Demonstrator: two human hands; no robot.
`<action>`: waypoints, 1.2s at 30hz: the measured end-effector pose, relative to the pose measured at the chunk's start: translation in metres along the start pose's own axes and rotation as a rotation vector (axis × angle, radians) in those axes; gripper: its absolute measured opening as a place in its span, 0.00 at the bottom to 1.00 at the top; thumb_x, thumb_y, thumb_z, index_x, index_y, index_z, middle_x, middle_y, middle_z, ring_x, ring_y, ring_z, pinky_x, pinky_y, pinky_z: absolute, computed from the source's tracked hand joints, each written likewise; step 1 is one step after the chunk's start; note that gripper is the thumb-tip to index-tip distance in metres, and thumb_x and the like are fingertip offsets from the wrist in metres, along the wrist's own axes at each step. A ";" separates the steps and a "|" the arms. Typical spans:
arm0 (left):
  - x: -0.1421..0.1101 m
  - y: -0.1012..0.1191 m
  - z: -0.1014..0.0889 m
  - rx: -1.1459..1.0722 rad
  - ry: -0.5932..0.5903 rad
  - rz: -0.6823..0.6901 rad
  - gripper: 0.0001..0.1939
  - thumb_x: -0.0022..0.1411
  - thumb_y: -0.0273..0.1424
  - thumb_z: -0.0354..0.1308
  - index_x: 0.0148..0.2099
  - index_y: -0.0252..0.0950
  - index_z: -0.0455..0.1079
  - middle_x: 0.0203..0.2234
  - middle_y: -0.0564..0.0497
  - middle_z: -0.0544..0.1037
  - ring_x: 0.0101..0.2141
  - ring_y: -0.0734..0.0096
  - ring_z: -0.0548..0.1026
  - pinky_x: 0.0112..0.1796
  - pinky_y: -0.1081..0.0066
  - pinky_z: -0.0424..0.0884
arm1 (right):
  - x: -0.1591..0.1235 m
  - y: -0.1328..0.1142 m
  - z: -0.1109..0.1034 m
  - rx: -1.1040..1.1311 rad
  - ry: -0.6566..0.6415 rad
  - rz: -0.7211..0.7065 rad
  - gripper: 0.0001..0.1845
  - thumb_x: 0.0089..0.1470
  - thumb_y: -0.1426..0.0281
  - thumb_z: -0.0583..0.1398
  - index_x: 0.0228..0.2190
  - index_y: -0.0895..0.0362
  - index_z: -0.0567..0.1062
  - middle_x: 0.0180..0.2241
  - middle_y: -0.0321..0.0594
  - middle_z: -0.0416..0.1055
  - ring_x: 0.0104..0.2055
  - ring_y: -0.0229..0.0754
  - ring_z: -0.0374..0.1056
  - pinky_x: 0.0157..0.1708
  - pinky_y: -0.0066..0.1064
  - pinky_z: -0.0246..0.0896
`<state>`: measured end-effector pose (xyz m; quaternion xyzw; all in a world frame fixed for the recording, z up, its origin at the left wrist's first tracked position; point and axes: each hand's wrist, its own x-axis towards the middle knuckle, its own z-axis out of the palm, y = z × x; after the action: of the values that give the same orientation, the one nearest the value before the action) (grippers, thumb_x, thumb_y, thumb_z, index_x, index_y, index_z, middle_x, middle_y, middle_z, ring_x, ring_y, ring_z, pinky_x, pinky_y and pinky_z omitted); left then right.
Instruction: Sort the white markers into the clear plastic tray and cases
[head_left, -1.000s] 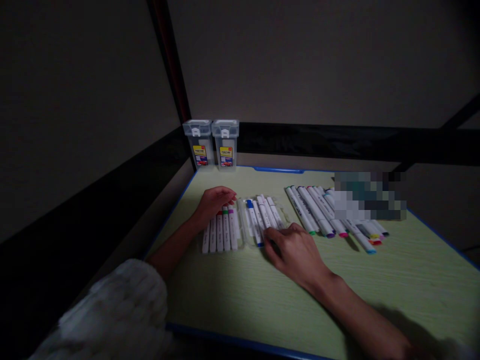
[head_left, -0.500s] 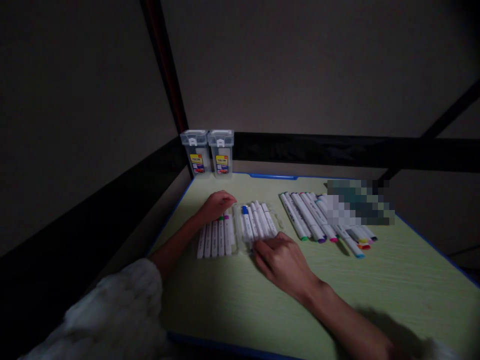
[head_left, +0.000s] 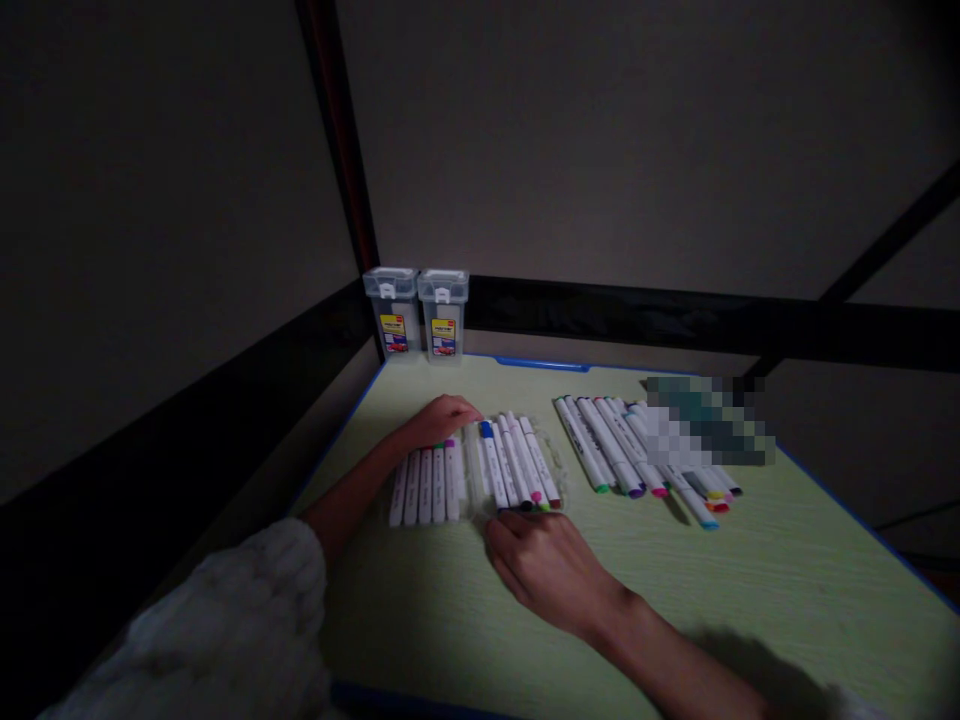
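Note:
A clear plastic marker case (head_left: 474,470) lies spread on the table in two halves. White markers (head_left: 424,490) fill its left half in a row. In the right half are several more markers (head_left: 517,465), one with a blue cap, lying slightly aslant. My left hand (head_left: 444,420) rests over the top of the left row, its fingertips closed together at the case's upper middle edge. Just below the case's lower edge, my right hand (head_left: 551,560) has its fingers curled in; what they hold, if anything, is hidden.
Loose white markers with coloured ends (head_left: 615,445) are heaped at the right, partly behind a blurred patch. Two lidded clear boxes (head_left: 446,315) stand at the back left corner. The green table (head_left: 750,600) has a blue rim, with walls behind and at left.
My right hand has drawn back toward me from the right row, uncovering the markers' lower coloured ends. My left hand has shifted slightly right. The view has tilted slightly.

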<state>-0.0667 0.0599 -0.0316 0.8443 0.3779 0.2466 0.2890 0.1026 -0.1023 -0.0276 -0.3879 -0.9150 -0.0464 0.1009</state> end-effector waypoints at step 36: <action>-0.007 0.025 0.011 -0.130 -0.149 -0.160 0.14 0.57 0.34 0.49 0.38 0.34 0.72 0.47 0.47 0.71 0.48 0.67 0.67 0.51 0.68 0.58 | -0.041 0.013 -0.004 0.076 0.037 0.053 0.10 0.51 0.77 0.48 0.25 0.57 0.66 0.23 0.36 0.67 0.20 0.34 0.61 0.20 0.31 0.43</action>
<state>-0.0513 0.0378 -0.0238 0.8069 0.4046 0.1836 0.3891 0.1404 -0.1233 -0.0324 -0.4071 -0.9034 -0.0160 0.1336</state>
